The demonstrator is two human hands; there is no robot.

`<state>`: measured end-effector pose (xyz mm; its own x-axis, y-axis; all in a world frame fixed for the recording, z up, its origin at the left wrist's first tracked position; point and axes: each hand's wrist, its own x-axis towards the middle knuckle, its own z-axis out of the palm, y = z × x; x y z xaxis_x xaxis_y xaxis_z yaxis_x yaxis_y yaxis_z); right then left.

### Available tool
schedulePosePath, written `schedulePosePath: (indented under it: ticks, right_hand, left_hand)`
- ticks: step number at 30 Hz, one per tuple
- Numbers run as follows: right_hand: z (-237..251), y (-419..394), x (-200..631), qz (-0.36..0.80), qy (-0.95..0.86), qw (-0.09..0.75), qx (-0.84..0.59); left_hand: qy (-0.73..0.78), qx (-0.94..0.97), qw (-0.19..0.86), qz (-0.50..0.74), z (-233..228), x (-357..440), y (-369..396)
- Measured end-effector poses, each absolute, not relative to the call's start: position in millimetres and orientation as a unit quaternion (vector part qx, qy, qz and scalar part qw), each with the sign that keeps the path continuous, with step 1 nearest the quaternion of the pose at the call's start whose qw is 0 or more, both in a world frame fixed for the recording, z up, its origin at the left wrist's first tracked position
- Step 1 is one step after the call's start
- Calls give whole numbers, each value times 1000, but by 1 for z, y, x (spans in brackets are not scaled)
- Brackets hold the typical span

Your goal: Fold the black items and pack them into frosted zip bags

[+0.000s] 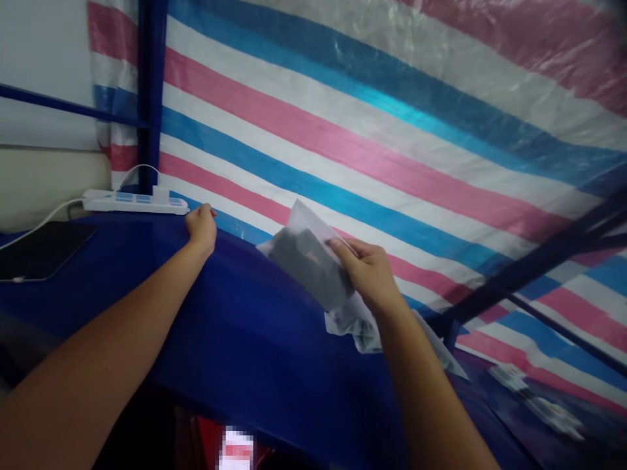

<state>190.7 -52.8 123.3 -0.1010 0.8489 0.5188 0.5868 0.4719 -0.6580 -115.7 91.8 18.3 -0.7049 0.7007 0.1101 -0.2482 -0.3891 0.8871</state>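
Observation:
My right hand (365, 264) pinches the edge of a frosted plastic bag (313, 258), thumb on top, and holds it up over the blue table. Inside the bag a flat dark item shows through; its kind is unclear. Just below that hand lie more crumpled translucent bags (360, 329), partly hidden by my right forearm. Closed into a fist, my left hand (201, 228) is at the far side of the table, by the right end of a white power strip (137, 202). Its fingers are turned away, so anything in them is hidden.
A dark tablet-like device (46, 248) with a white cable lies at the left on the blue table (255, 339). Striped plastic sheeting (313, 130) hangs behind, between blue frame bars (151, 85). Blurred white items (539, 398) are at the lower right.

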Motion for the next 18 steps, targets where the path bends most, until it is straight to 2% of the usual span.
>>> schedulePosePath:
  ticks: [2,4,7,10,13,18]
  right_hand:
    - [112,-61,197,83,-743,447,-491]
    - [92,-64,203,-45,-751,456,-475]
    - [58,-66,208,-162,-789,405,-434]
    - [37,-66,211,-187,-785,409,-426]
    - [34,-67,213,-162,-765,440,-442]
    - [38,-68,215,-152,-740,466,-461]
  left_hand:
    - [482,308,257,779,17,-104,87]
    - [494,411,211,737,16,-88,79]
    - [474,564,182,651,13,-62,66]
    - [444,640,191,597,6,-42,57]
    - [426,669,202,574,0,-34,56]
    - [434,632,226,601,2,-39,61]
